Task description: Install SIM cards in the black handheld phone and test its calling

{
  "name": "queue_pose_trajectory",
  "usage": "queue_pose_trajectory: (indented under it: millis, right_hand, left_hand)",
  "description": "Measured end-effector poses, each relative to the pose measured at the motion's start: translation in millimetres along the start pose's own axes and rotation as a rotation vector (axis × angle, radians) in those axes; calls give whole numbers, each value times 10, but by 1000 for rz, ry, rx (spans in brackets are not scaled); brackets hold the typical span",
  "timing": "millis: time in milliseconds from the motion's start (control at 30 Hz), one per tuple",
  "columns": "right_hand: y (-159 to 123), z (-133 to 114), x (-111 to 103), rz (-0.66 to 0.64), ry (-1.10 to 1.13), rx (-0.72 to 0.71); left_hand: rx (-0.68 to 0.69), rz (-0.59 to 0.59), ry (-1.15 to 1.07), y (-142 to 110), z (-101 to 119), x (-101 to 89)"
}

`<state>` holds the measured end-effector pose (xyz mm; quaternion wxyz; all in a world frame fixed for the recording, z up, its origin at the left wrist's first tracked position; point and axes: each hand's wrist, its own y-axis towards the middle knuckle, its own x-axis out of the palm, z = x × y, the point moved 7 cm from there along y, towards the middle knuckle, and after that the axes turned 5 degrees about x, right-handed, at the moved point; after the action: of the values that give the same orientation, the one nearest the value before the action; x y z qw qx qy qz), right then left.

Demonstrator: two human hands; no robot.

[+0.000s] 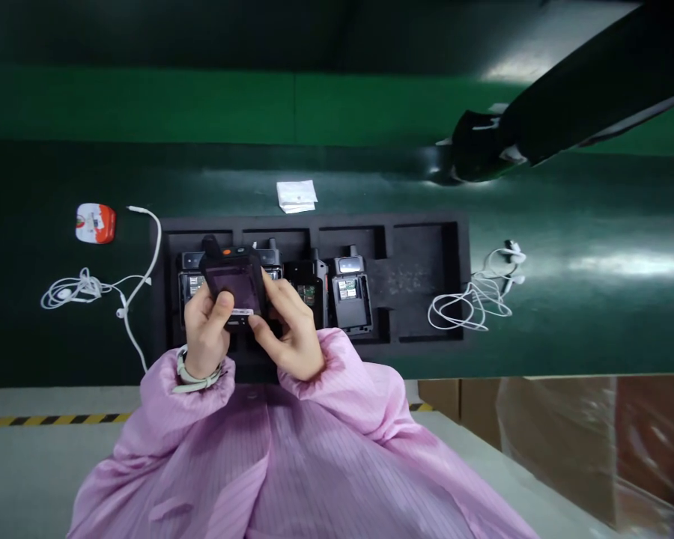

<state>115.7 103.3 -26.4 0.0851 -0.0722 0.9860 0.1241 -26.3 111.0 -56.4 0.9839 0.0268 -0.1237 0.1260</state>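
Both of my hands hold one black handheld radio (233, 281) with a dark screen, lifted just above a black foam tray (427, 224). My left hand (205, 329) wraps its left side, thumb on the front. My right hand (289, 326) grips the right side and lower edge. Behind the held unit, several more radios (350, 292) stand in the tray's slots with their backs open. The tray's right slots hold nothing.
A white earphone cable (84, 288) lies left of the tray, another coil (477, 296) on the right. A red-and-white packet (95, 223) and a folded white paper (296, 195) rest on the green belt. A dark arm-like object (567, 112) reaches in at upper right. Brown cartons (595, 434) stand lower right.
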Motion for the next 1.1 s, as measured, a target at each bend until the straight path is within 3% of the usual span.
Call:
queue_pose_trajectory:
  millis: [400,633,900,1100]
  right_hand:
    - [-51,39,4,28,-17,3]
    - [-78,142,12,62,-31,55]
    - [-155,453,47,81,65,223]
    - [-134,522,86,11,63,225]
  left_hand:
    - [-32,-57,4,-49,-97,-14]
    - [-85,-70,-107,-65,-169,-5]
    - [-46,7,-142,-124,-67,21]
    - [30,94,-216,-233,71,-4]
